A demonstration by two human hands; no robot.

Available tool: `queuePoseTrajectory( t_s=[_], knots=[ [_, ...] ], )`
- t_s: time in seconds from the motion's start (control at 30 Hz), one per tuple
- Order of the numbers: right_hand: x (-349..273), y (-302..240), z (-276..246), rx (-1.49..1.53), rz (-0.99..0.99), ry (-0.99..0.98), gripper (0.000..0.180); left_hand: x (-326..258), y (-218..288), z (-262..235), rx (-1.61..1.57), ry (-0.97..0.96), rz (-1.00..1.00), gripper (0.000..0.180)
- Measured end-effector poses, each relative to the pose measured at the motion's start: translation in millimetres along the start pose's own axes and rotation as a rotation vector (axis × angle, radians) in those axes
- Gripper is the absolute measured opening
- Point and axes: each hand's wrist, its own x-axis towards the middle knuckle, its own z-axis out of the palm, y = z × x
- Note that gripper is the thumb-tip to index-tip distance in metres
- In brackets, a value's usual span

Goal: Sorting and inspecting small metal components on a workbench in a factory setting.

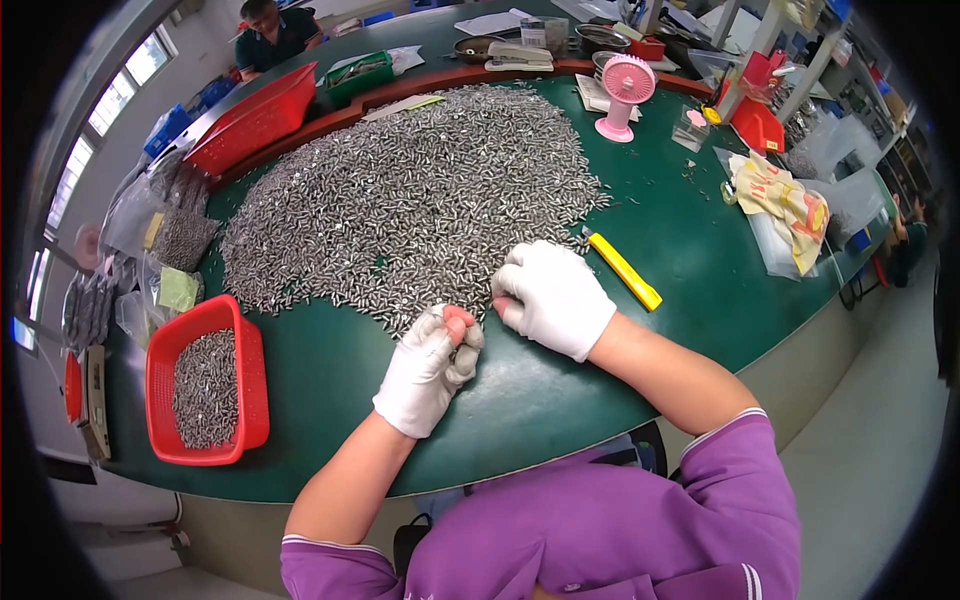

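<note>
Gloved left hand is curled into a loose fist at the near edge of the pile of small metal parts, whether parts are gripped inside cannot be told; gloved right hand is laid knuckles-up just beside it, fingers bent down onto the pile's edge, its grip hidden too. Pile is spread over the middle of the green surface, a yellow utility knife is seen just right of the right hand, a red basket part-filled with the same parts at far left, a pink desk fan beyond the pile.
</note>
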Motion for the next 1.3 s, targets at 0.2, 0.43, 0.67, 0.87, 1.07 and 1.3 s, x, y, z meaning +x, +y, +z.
queuePoseTrajectory(
  t_s=[0.2, 0.43, 0.67, 0.87, 1.07, 1.3],
  knots=[
    [2.3, -3.5, -14.3, 0.234, -0.137, 0.134, 0.013, 0.1, 0.3, 4.1, 0.102, 0.011, -0.012, 0.013],
    [-1.8, -5.2, -9.0, 0.321, -0.268, 0.041, 0.015, -0.8, 1.4, 4.8, 0.225, -0.013, -0.109, 0.02],
    [0.2, 2.8, -4.3, 0.217, -0.075, 0.106, 0.011, -2.1, 1.5, 3.2, 0.172, 0.024, -0.037, 0.022],
    [-2.5, 10.9, 10.6, 0.15, -0.071, -0.011, 0.011, 0.1, 3.0, 0.4, 0.08, 0.036, 0.065, 0.017],
    [-0.8, 2.5, 6.5, 0.034, -0.053, -0.071, 0.013, 0.9, 2.0, -4.7, 0.052, -0.038, 0.033, 0.014],
    [-3.4, -5.3, -4.4, 0.312, -0.257, 0.093, 0.016, -1.2, 0.9, 7.4, 0.242, 0.031, -0.056, 0.012]
  ],
)
